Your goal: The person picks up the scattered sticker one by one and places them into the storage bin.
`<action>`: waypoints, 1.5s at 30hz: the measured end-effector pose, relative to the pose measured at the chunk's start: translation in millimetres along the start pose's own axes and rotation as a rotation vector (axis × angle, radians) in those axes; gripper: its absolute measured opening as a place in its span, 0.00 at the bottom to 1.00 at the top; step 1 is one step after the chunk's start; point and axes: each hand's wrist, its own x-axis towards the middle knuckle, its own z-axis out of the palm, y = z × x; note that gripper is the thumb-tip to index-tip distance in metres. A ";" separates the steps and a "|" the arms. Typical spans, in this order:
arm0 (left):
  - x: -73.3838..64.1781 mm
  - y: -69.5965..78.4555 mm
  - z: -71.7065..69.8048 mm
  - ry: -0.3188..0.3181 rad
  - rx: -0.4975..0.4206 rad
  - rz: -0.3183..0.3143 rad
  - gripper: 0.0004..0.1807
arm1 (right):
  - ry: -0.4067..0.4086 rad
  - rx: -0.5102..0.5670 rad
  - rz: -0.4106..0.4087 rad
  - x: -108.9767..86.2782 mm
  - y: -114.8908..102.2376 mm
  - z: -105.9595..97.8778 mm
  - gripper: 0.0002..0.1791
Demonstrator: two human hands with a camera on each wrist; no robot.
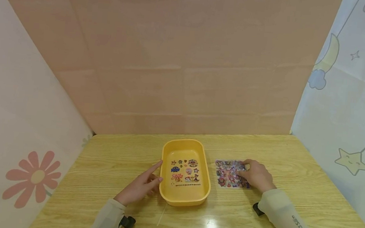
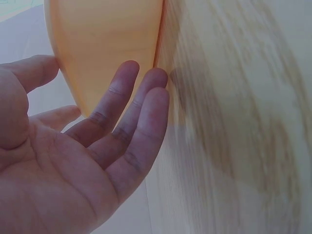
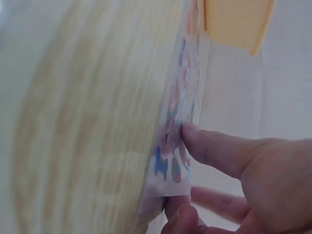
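"What's the right hand point(image 1: 258, 175) doing over there?"

"Pinching the sticker sheet point(image 1: 230, 177) along its right side. The thumb point(image 3: 209, 147) is on the printed face, and other fingers show at and under the edge."

"And where's that sheet, exactly?"

"Over the table point(image 1: 312, 197), between the yellow tray point(image 1: 183, 198) and the table's right edge, just beside the tray. It's clear plastic, crowded with small colourful figures. Whether it all lies flat, I can't tell from here."

"The left hand point(image 1: 141, 185)?"

"That one's spread, not gripping. The index finger and thumb reach the tray's left wall; the other fingers are loosely bent beside it, palm bare."

"So the tray stands upright?"

"Yes, about midway between the table's left and right edges, its far end toward the back edge. More stickers point(image 1: 191, 171) show on its floor: a blue one, red lettering, a row of tiny ones near its front end. I can't tell if they share one sheet."

"What's behind?"

"A pinkish-tan panel point(image 1: 180, 63) past the back edge. A red flower point(image 1: 37, 177) decorates the left wall; a yellow star point(image 1: 353, 161) hangs in the right wall's print."
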 end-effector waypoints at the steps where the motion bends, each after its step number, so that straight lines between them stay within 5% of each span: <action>1: 0.0 -0.1 0.1 0.000 0.000 0.000 0.39 | 0.003 0.006 0.004 -0.2 0.3 0.0 0.37; 6: -0.1 1.1 0.9 0.001 -0.012 -0.005 0.39 | 0.018 0.026 0.009 -2.4 1.3 -2.3 0.40; 21: 0.1 1.1 1.4 -0.006 -0.058 0.004 0.38 | 0.027 0.230 -0.003 -6.2 7.6 -5.8 0.19; 45: -0.6 3.6 1.5 -0.004 -0.075 0.009 0.38 | 0.043 0.405 0.007 -11.1 -2.3 -22.4 0.24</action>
